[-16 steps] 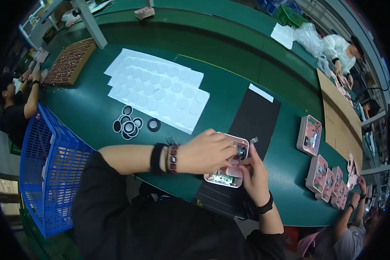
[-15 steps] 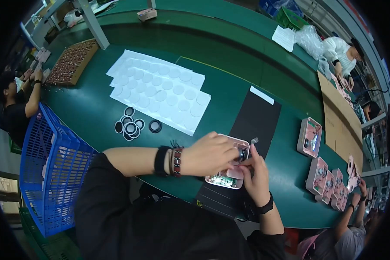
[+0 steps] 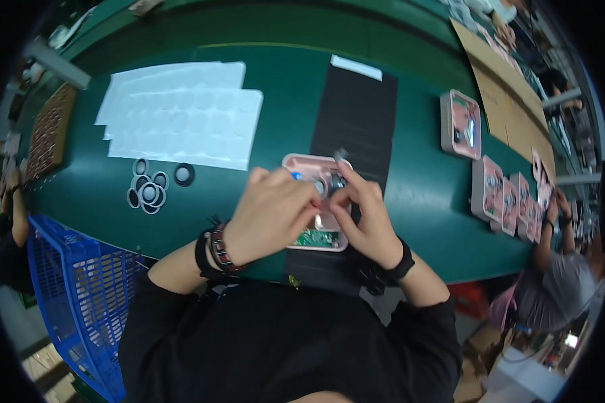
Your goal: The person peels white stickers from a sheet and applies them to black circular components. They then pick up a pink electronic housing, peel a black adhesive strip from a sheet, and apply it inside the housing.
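Observation:
An open pink-and-white plastic housing [image 3: 291, 160] sits on a black mat in front of me. A green circuit board [image 3: 319, 238] shows at its near end, with a round dark part and a wire among the parts at its far end. My left hand [image 3: 269, 211] reaches over the housing's left side, fingertips closed together above its middle. My right hand [image 3: 370, 218] is at the right side, thumb and bent fingers closed close to the left fingertips. Whatever they pinch is hidden. A small clear piece, perhaps tape [image 3: 341, 154], is at the right index fingertip.
White sheets with round stickers [image 3: 181, 121] lie at the left, with several black-and-white rings [image 3: 149, 193] nearer me. More pink housings [image 3: 461, 124] stand at the right, beside cardboard [image 3: 504, 94]. A blue crate [image 3: 81, 302] stands at the lower left. Other people work at both sides.
My view has shifted, so the table appears farther left and higher. My left fingers, earlier spread across the housing, are now drawn together beside my right fingertips over its middle.

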A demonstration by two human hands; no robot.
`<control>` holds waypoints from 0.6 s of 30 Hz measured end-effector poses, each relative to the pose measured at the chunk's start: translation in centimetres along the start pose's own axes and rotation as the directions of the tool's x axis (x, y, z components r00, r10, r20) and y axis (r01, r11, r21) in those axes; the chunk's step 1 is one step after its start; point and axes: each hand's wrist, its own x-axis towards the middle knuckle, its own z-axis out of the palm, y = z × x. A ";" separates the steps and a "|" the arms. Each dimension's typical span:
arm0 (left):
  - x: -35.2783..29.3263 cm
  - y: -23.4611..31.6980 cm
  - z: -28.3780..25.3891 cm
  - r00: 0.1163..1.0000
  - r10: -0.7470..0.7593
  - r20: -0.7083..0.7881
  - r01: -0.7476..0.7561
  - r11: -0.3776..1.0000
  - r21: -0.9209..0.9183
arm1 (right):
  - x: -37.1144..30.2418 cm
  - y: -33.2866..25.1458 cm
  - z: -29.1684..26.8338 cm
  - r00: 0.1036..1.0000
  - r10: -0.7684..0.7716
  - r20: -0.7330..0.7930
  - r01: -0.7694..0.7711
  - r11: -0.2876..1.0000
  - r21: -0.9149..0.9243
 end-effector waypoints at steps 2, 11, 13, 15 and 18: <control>-0.2 -0.2 0.3 0.996 -0.056 -0.072 0.063 0.994 0.089 | 0.3 -0.2 -0.5 0.994 -0.036 0.099 0.047 0.992 -0.117; -0.4 -0.5 0.4 0.993 -0.115 0.027 0.117 0.989 -0.092 | 0.1 -0.3 -0.5 0.991 0.032 0.128 -0.027 0.999 -0.037; -0.5 -0.5 0.4 0.994 -0.109 0.029 0.112 0.989 -0.099 | -0.2 -0.3 -0.6 0.989 -0.014 0.145 0.029 0.994 -0.108; -0.5 -0.5 0.3 0.994 -0.108 0.032 0.111 0.988 -0.105 | -0.3 -0.4 -0.6 0.987 -0.033 0.156 0.056 0.988 -0.142; -0.5 -0.6 -0.1 0.991 -0.103 0.086 0.112 0.987 -0.119 | -0.4 -0.7 -0.7 0.991 -0.034 0.132 0.056 0.985 -0.163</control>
